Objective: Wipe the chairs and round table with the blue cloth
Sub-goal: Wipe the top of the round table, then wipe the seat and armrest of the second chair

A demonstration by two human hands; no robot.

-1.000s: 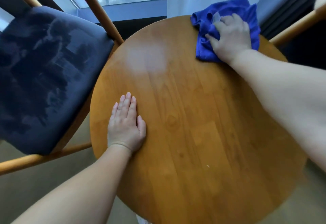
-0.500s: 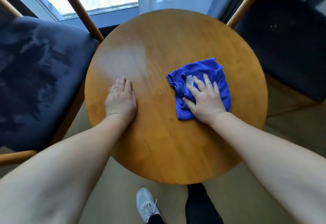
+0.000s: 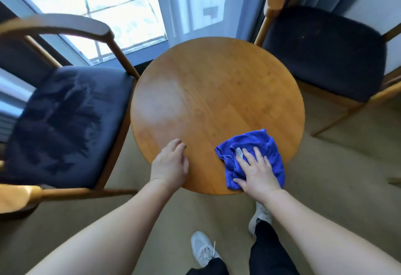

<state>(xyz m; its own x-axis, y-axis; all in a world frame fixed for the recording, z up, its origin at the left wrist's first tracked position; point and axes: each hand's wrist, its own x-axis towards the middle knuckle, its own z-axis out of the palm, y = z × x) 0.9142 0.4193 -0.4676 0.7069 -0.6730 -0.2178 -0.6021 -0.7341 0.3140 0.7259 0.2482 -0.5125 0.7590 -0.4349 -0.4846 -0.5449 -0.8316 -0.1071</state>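
Observation:
The round wooden table (image 3: 217,92) stands in the middle of the view. A crumpled blue cloth (image 3: 263,144) lies at its near right edge. My right hand (image 3: 257,171) presses flat on the cloth with fingers spread. My left hand (image 3: 170,165) rests at the table's near left edge, fingers loosely bent, holding nothing. A wooden chair with a dark blue seat (image 3: 63,123) stands to the left of the table. A second chair with a dark seat (image 3: 323,53) stands at the back right.
A window (image 3: 104,3) and a pale curtain (image 3: 186,1) lie behind the table. Beige carpet (image 3: 336,166) surrounds the furniture. My two feet in pale shoes (image 3: 202,248) stand just before the table's near edge.
My right hand has dragged the blue cloth from the far edge across the table to the near right edge. My left hand slid back to the near edge; the view pulled back.

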